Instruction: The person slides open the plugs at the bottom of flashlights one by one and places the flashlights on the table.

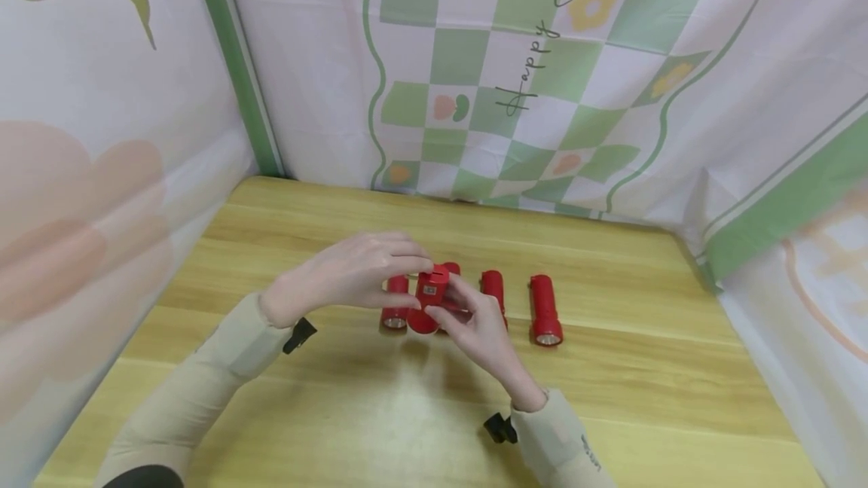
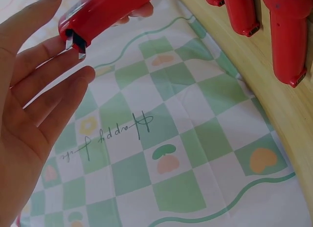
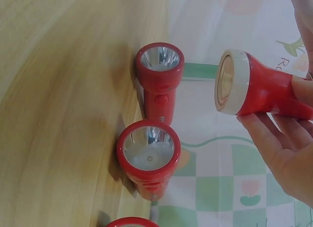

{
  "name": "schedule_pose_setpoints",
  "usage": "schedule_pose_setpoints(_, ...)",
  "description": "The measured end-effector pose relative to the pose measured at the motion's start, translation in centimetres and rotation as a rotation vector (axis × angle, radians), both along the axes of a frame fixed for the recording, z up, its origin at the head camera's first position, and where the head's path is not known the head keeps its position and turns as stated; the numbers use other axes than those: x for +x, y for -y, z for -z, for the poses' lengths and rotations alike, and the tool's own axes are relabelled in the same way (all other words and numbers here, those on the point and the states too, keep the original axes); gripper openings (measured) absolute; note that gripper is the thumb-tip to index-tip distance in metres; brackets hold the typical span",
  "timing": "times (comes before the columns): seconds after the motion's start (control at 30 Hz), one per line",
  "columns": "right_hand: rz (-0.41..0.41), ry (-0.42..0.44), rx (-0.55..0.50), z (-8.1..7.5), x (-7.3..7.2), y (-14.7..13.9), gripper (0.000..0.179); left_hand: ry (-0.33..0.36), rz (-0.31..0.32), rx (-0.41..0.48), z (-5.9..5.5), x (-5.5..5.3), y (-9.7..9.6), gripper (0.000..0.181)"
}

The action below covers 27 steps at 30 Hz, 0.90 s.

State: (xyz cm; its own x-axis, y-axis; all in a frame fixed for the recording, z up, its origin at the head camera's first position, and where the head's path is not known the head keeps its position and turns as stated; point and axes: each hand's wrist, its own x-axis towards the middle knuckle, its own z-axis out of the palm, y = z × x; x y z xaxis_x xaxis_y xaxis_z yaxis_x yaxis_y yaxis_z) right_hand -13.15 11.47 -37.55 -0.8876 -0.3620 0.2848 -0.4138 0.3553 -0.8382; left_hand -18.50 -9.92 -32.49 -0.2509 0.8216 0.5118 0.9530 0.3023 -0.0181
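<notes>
A red flashlight is held up over the table, its tail toward the far side. My right hand grips its body between thumb and fingers, and in the right wrist view the cream-ringed head points left. At the tail, two metal prongs stick out in the left wrist view. The left hand is around the tail end with fingers extended; its fingertips are right beside the prongs. Behind the hands lie more red flashlights, including one on the left, partly covered by the left hand.
Further right on the wooden table lie two red flashlights, one partly behind the right hand and another farther out. Their lenses face me. A checked green-and-white curtain hangs along the back edge, with white cloth at both sides.
</notes>
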Motion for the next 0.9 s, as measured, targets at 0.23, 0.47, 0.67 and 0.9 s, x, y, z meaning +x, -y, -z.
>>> schedule_pose_setpoints(0.23,-0.021,-0.027,-0.005,1.2,-0.5,-0.2,0.045,0.000,0.015,0.035,0.3,-0.1,-0.2,0.037)
schedule_pose_setpoints(0.47,-0.054,-0.044,-0.025,2.8,-1.2,-0.4,0.044,0.043,-0.054,0.034,0.9,-0.1,-0.1,0.042)
schedule_pose_setpoints(0.67,-0.047,-0.054,-0.015,2.2,-0.8,-0.1,0.043,0.235,-0.071,0.097,1.7,-0.2,0.4,0.048)
schedule_pose_setpoints(0.9,-0.025,-0.061,-0.007,-0.5,0.3,0.5,0.041,0.406,-0.168,0.136,3.3,-0.2,1.1,0.049)
